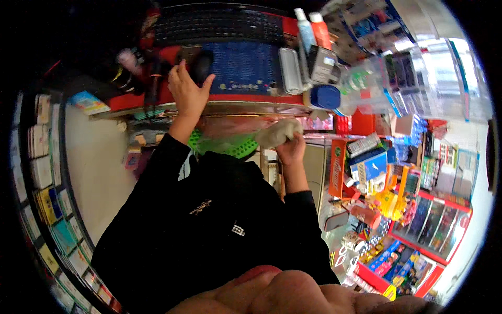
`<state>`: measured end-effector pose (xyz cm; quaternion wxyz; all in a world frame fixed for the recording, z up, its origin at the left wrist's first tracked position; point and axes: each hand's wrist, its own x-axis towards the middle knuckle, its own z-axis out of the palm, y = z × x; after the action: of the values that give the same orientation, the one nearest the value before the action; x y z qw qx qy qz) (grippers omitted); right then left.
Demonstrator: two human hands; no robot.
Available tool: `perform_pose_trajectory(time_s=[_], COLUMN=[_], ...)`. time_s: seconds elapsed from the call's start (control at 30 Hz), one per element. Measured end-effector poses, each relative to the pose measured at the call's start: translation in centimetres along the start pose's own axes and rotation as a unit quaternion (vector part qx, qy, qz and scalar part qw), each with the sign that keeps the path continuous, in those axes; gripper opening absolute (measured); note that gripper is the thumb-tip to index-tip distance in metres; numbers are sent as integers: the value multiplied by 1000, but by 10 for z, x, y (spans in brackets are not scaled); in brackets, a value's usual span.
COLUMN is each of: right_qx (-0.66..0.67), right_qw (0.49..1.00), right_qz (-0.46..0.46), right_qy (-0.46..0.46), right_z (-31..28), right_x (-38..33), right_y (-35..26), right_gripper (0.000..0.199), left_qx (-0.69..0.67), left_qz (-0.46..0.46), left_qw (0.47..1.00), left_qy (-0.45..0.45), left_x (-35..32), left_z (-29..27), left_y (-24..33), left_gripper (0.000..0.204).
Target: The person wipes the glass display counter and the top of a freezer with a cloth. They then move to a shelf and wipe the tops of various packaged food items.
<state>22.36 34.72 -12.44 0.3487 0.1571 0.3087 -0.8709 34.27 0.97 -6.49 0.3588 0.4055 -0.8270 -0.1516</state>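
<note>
My left hand (187,94) reaches over the red desk edge, its thumb spread from the fingers. Next to it lies a black rounded object (201,65), which looks like a computer mouse, at the left edge of a dark blue printed mat (243,68). Whether the fingertips touch anything in the dark area there is hard to see. Below the desk edge, my right hand (291,150) pinches a crumpled beige cloth (277,132) at its right end. The cloth hangs in front of a bright green perforated item (230,146).
A black keyboard (219,26) lies behind the mat. To its right stand bottles (320,30), a grey-white case (291,70), a small box (321,65) and a blue-lidded jar (324,97). Clear plastic containers (366,78) and crowded goods fill the right. Shelves (47,172) line the left.
</note>
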Motion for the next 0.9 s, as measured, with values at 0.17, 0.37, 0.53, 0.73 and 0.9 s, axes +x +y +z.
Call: perform_pose_trajectory(time_s=[0.17, 0.37, 0.53, 0.73, 0.9], right_qx=[141, 142, 122, 88, -51], right_qw=[984, 975, 968, 951, 970], right_qz=[80, 118, 158, 179, 72], right_qy=[-79, -123, -155, -236, -227], right_z=[63, 120, 138, 151, 192], right_x=[-23, -15, -18, -20, -42], right_y=[20, 41, 56, 62, 70], right_gripper=[53, 40, 33, 42, 33], left_qx=[82, 113, 163, 151, 83], left_qz=[-16, -84, -78, -31, -22], left_qw=[993, 989, 983, 986, 993], left_qy=[84, 37, 11, 56, 77], left_x=[0, -11, -4, -7, -15], left_z=[-44, -59, -52, -51, -65], left_y=[-51, -92, -86, -98, -86], left_gripper=[65, 60, 51, 47, 48])
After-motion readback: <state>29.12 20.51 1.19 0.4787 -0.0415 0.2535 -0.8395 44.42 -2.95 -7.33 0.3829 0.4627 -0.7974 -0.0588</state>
